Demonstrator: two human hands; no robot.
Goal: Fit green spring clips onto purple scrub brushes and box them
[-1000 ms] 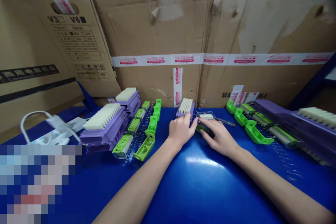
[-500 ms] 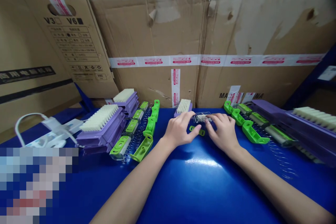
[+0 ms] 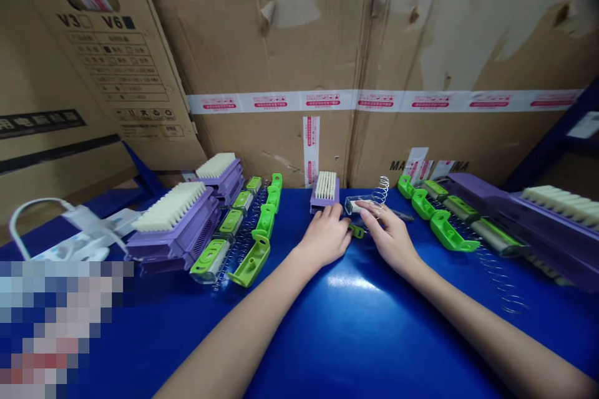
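The right hand (image 3: 392,238) is pinching the clear case (image 3: 358,204) with its spring (image 3: 382,189) low over the counter (image 3: 355,330), the left hand (image 3: 326,238), fingers curled, is touching the purple brush (image 3: 325,190), and the green clip (image 3: 358,232) is seemingly lying unfitted.

left hand (image 3: 325,238) touches a purple brush (image 3: 324,192); right hand (image 3: 390,238) holds a spring (image 3: 382,189).

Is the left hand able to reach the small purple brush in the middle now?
Probably yes. The left hand lies just before the brush, fingertips at its near edge, nothing between. The right hand holds a clear part beside it, out of the way.
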